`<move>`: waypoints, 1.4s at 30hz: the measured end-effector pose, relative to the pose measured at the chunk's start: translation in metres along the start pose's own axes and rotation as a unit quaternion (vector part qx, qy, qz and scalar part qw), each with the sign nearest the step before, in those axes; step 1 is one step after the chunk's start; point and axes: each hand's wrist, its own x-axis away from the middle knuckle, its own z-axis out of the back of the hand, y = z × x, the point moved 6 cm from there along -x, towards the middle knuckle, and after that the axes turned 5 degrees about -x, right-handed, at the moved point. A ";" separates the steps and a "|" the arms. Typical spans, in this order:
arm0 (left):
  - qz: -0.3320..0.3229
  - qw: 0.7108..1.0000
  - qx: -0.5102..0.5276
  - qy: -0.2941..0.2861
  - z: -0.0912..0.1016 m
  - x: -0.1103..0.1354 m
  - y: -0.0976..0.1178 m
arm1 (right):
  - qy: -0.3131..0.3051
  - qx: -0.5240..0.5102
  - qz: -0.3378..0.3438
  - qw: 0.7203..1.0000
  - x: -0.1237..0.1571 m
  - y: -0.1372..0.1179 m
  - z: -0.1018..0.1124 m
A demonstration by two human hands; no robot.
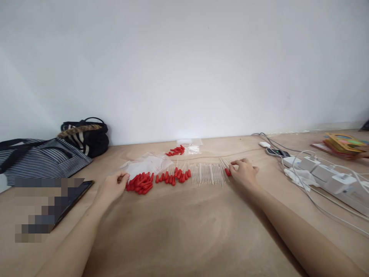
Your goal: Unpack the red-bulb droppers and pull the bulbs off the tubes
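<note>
At the left edge of a pile of red rubber bulbs (140,183), my left hand (113,186) has its fingertips pinched together. What is between them, if anything, is hidden. My right hand (245,172) is curled at the right end of the row, its thumb and fingers closed at a glass dropper with a red bulb (227,172); the palm covers part of this spot. Thin clear glass tubes (207,174) lie side by side left of that hand. Between the tubes and the pile, several droppers fitted with red bulbs (174,176) lie in a row.
A clear plastic bag (147,163) lies behind the pile. Farther back are more red bulbs (176,150) and a bag of tubes (192,148). A phone (73,198) and striped bag (43,157) are left; a power strip with chargers (331,181), cables and colourful boards (346,144) are right.
</note>
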 end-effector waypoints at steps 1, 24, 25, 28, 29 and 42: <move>0.000 1.000 -0.004 0.002 0.002 0.000 -0.001 | -0.001 0.004 -0.005 1.000 -0.001 0.001 0.002; -0.469 0.862 0.184 -0.060 -0.063 0.113 0.140 | -0.138 0.086 -0.006 0.987 0.000 -0.010 -0.006; -0.470 0.861 0.184 -0.060 -0.062 0.113 0.140 | -0.141 0.087 -0.008 0.986 0.001 -0.011 -0.007; -0.472 0.860 0.185 -0.062 -0.061 0.114 0.142 | -0.142 0.079 -0.020 0.987 0.001 -0.012 -0.008; -0.472 0.859 0.186 -0.062 -0.060 0.114 0.142 | -0.139 0.074 -0.024 0.987 0.000 -0.011 -0.008; -0.296 0.888 0.327 -0.131 -0.078 0.082 0.152 | -0.192 -0.274 0.123 0.935 0.082 -0.102 -0.021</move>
